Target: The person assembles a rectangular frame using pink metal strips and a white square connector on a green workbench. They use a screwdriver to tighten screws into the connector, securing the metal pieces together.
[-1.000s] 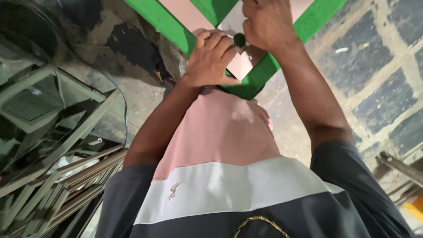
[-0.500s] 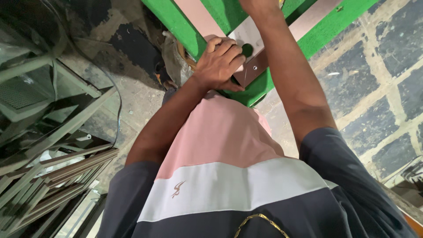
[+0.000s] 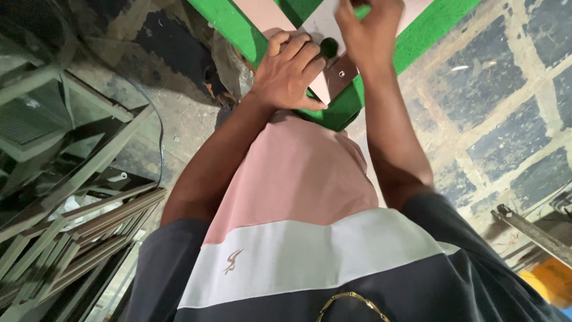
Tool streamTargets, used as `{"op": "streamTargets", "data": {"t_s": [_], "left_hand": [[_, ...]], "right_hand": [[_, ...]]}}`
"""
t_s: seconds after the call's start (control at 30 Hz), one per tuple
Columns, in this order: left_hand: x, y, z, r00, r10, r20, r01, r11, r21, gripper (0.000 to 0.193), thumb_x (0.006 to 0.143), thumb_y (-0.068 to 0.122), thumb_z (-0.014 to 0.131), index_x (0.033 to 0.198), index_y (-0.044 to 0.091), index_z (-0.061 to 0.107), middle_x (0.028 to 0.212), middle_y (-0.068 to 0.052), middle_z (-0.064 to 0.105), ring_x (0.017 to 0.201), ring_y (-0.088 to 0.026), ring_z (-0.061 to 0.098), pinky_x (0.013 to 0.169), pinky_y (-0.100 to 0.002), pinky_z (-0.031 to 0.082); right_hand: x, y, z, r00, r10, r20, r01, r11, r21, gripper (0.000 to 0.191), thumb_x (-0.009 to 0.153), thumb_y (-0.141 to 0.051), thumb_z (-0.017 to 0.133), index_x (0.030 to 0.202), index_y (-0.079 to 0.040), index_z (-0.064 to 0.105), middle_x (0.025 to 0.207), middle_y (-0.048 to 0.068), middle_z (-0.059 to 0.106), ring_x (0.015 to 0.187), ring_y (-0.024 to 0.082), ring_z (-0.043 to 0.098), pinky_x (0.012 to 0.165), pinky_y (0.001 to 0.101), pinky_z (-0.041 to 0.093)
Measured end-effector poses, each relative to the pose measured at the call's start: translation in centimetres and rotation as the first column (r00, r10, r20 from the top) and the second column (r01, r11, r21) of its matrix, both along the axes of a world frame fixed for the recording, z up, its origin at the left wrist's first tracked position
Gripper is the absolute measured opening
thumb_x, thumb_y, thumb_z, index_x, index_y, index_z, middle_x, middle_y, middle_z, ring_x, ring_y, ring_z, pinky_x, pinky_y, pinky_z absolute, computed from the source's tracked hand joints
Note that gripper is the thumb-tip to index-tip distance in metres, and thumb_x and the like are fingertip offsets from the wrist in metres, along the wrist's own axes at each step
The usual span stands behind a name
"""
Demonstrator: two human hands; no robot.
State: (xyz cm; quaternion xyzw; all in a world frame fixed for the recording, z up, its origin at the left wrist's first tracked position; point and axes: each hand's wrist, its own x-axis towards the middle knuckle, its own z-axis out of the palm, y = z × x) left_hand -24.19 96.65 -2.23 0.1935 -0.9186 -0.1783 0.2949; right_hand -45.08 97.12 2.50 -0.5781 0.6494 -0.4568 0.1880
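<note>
My left hand (image 3: 290, 71) lies palm-down with curled fingers on a pale pink metal bracket (image 3: 337, 79) at the corner of a green frame (image 3: 417, 42). A small dark round knob (image 3: 329, 46) sits just off its fingertips. My right hand (image 3: 369, 27) hovers above the bracket at the top edge of the view, fingers bunched together; what it pinches is hidden. A small screw hole shows in the bracket. My pink, white and dark shirt fills the lower middle.
Stacked metal frame sections (image 3: 65, 232) lie on the floor at the left, with a thin cable (image 3: 156, 149) curving past them. The floor at the right is dark paving stones (image 3: 506, 89). A metal bar (image 3: 530, 229) and an orange object (image 3: 551, 283) sit at the lower right.
The view has shifted so the frame corner sits higher. My right hand came down from the top edge toward the bracket. My left hand has stayed pressed on the bracket.
</note>
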Motion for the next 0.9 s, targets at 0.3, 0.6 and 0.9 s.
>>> {"op": "streamTargets", "data": {"t_s": [0.3,0.6,0.9], "left_hand": [[0.2,0.0,0.6,0.999,-0.005,0.035,0.004,1.0,0.012,0.077,0.064,0.062,0.087,0.116,0.007,0.069,0.127,-0.007,0.059,0.131,-0.028,0.05,0.111,-0.048,0.028],[0.0,0.0,0.7,1.0,-0.004,0.012,0.004,1.0,-0.007,0.076,0.064,0.061,0.088,0.116,0.008,0.069,0.125,-0.007,0.061,0.129,-0.027,0.051,0.11,-0.048,0.029],[0.1,0.1,0.9,1.0,0.0,0.024,0.0,1.0,0.002,0.08,0.062,0.061,0.088,0.12,0.009,0.07,0.124,-0.007,0.061,0.13,-0.027,0.051,0.111,-0.048,0.029]], "right_hand": [[0.9,10.8,0.4,0.95,0.049,-0.31,-0.064,0.997,-0.039,0.026,0.084,0.01,0.077,0.101,-0.004,0.064,0.102,0.01,0.071,0.094,0.03,0.065,0.086,0.042,0.052],[1.9,11.0,-1.4,0.918,0.026,-0.396,-0.082,0.989,-0.126,0.03,0.079,0.012,0.08,0.1,-0.004,0.065,0.109,0.008,0.065,0.1,0.03,0.062,0.086,0.0411,0.053],[1.6,11.4,-2.4,0.909,0.021,-0.416,-0.085,0.987,-0.136,0.028,0.079,0.012,0.078,0.1,-0.003,0.067,0.112,0.009,0.064,0.102,0.029,0.06,0.086,0.0398,0.054]]}}
